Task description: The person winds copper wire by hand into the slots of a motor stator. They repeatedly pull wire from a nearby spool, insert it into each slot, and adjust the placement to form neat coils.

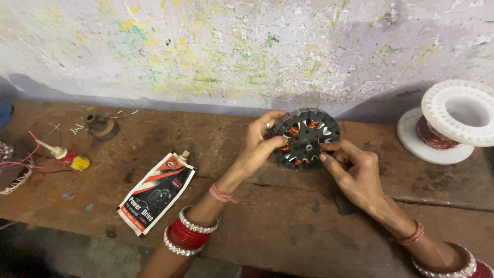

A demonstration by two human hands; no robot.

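A round dark grey motor stator (306, 138) with copper wire wound on its teeth is held upright above a brown wooden bench (288, 216). My left hand (260, 146) grips its left rim, thumb on the front face. My right hand (355, 172) holds its lower right edge, fingers pinching near a coil. Both wrists wear red and silver bangles.
A white plastic spool of copper wire (446, 126) stands at the right by the wall. A flat printed pouch (157, 193) lies at the left, a small glue tube (69, 157) further left, a small round metal part (103, 127) behind. A paint-spattered wall (231, 51) backs the bench.
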